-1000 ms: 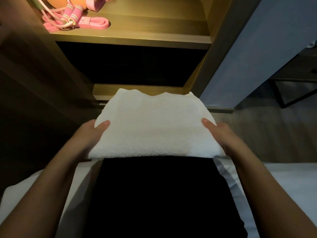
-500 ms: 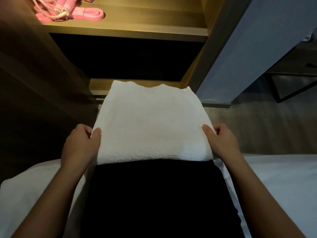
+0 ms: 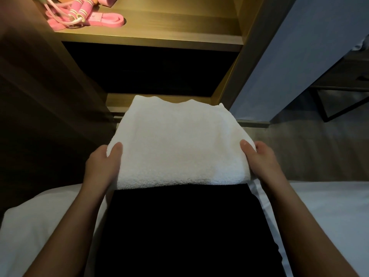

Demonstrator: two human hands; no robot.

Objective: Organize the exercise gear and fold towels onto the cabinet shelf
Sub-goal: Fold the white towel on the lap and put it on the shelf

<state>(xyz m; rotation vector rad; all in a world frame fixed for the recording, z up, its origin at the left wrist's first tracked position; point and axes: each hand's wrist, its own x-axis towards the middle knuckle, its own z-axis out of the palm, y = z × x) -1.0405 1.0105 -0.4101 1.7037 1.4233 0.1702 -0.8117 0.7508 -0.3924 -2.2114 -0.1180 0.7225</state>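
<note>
Folded white towel (image 3: 179,144) held out before the open cabinet (image 3: 239,66), left hand (image 3: 101,166) and right hand (image 3: 263,162) each pinching a near corner, thumb on top, fingers hidden beneath. Best play, likely: carry it level, lead with the far edge, lay it flat so the layers don't splay. On the lit cabinet shelf (image 3: 169,31), a pink skipping rope (image 3: 79,11) lies tangled with a pink resistance band (image 3: 111,19).
</note>
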